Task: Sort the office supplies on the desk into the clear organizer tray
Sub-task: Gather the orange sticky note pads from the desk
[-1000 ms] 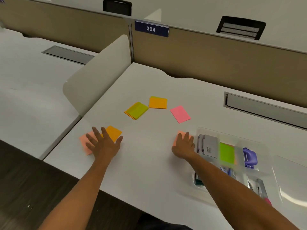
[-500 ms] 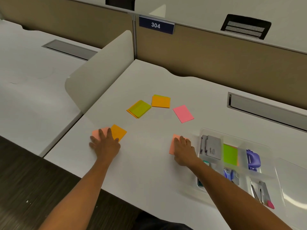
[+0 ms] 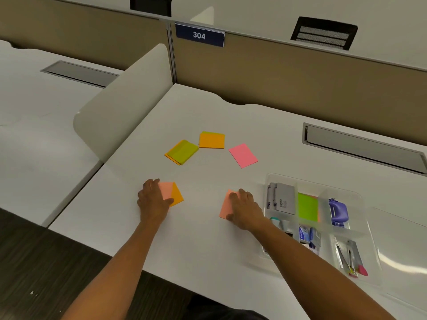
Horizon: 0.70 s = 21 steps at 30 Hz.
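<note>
My left hand (image 3: pixel 153 200) rests on a salmon sticky-note pad (image 3: pixel 166 190) that overlaps an orange pad (image 3: pixel 177 195), fingers along its left edge and thumb across its near edge. My right hand (image 3: pixel 243 210) covers another salmon pad (image 3: pixel 226 204), whose left part shows. Farther back lie a yellow-green pad (image 3: pixel 182 151), an orange pad (image 3: pixel 211 140) and a pink pad (image 3: pixel 243 155). The clear organizer tray (image 3: pixel 360 197) sits right of my right hand, holding a grey hole punch (image 3: pixel 283 197), a green pad (image 3: pixel 307 207), a purple stapler (image 3: pixel 337 212) and small items.
A white curved divider (image 3: pixel 124 98) stands at the desk's left edge. A tan partition with a 304 sign (image 3: pixel 199 35) runs along the back. A grey cable slot (image 3: pixel 365 146) lies behind the tray. The desk's front edge is just under my forearms.
My left hand has slid the salmon pad rightward until it overlaps the orange pad. My right hand has drawn its salmon pad a little left, away from the tray.
</note>
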### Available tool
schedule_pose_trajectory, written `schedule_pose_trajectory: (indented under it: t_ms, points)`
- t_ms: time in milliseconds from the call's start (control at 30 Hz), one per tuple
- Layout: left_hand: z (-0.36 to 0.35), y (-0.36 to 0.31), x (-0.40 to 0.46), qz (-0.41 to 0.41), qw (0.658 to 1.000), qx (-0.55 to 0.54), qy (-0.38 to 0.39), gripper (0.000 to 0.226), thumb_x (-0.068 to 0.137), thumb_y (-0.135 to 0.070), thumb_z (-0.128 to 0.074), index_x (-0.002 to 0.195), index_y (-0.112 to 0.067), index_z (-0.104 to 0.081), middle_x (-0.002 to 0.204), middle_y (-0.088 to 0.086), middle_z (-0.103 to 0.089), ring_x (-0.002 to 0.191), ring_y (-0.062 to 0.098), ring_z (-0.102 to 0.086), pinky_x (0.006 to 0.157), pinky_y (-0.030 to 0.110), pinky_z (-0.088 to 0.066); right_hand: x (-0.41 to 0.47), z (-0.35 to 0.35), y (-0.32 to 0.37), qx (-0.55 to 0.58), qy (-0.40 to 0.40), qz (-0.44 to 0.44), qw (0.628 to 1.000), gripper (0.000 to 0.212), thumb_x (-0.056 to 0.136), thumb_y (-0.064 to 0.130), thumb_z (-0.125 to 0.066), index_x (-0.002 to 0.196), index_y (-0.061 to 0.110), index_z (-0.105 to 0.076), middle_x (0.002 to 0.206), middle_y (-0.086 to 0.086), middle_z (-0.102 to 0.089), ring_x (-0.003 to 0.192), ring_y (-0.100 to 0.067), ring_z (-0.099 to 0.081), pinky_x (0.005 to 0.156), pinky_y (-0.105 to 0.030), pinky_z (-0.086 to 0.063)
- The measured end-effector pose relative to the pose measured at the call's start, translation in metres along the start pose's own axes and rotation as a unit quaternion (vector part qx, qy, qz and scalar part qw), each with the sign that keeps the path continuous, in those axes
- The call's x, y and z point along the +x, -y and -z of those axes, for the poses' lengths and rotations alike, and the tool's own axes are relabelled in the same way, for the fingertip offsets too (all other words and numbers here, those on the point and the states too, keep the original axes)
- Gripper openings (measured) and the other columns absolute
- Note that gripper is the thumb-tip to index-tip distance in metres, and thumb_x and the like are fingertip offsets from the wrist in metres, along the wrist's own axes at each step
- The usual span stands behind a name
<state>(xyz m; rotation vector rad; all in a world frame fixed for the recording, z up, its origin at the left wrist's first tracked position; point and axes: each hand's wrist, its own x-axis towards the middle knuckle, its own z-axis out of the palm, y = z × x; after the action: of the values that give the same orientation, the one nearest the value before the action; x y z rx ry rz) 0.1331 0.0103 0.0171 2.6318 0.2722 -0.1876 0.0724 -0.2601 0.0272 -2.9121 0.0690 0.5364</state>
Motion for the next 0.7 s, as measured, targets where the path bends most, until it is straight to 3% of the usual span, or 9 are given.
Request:
schedule_pose_trajectory:
  t_ms: [167, 333, 500, 700]
  points:
    - [0.001, -0.014, 0.005, 0.013, 0.999, -0.048, 0.020, 0.116, 0.066, -0.021, -0.088, 0.152, -0.018, -0.011, 0.148, 0.018, -0.026, 0.129, 0.043, -0.034, 0.104, 0.053, -0.035, 0.001, 0.004, 0.005, -0.009, 0.008, -0.009, 1.000, 0.083, 0.077, 0.042, -0.075, 0.140, 0.016, -0.027, 0.133, -0.017, -0.034, 0.121, -0.035, -0.036, 0.090, -0.045, -0.044]
    - [0.002, -0.022, 0.005, 0.038, 0.999, 0.002, 0.038, 0.140, 0.057, -0.033, -0.092, 0.151, -0.020, 0.010, 0.136, 0.023, -0.039, 0.121, 0.041, -0.042, 0.098, 0.051, -0.038, 0.001, 0.003, 0.009, -0.004, 0.028, -0.036, 0.999, 0.095, 0.069, 0.051, -0.079, 0.139, 0.016, -0.026, 0.129, -0.017, -0.035, 0.119, -0.034, -0.035, 0.089, -0.042, -0.044]
    - [-0.001, -0.022, 0.006, 0.017, 0.993, 0.095, 0.075, 0.142, 0.055, -0.052, -0.088, 0.150, -0.022, 0.013, 0.135, 0.019, -0.042, 0.118, 0.038, -0.046, 0.097, 0.047, -0.037, -0.002, 0.002, 0.006, 0.008, 0.031, -0.050, 0.998, 0.102, 0.065, 0.058, -0.080, 0.140, 0.013, -0.027, 0.133, -0.015, -0.035, 0.123, -0.034, -0.035, 0.096, -0.045, -0.042]
    - [0.001, -0.027, 0.012, -0.029, 0.986, 0.125, 0.106, 0.143, 0.055, -0.050, -0.088, 0.150, -0.023, 0.016, 0.135, 0.019, -0.039, 0.118, 0.037, -0.046, 0.095, 0.046, -0.041, -0.007, 0.001, 0.005, 0.053, 0.020, -0.039, 0.998, 0.097, 0.065, 0.052, -0.082, 0.137, 0.018, -0.028, 0.131, -0.011, -0.034, 0.120, -0.031, -0.039, 0.091, -0.044, -0.046]
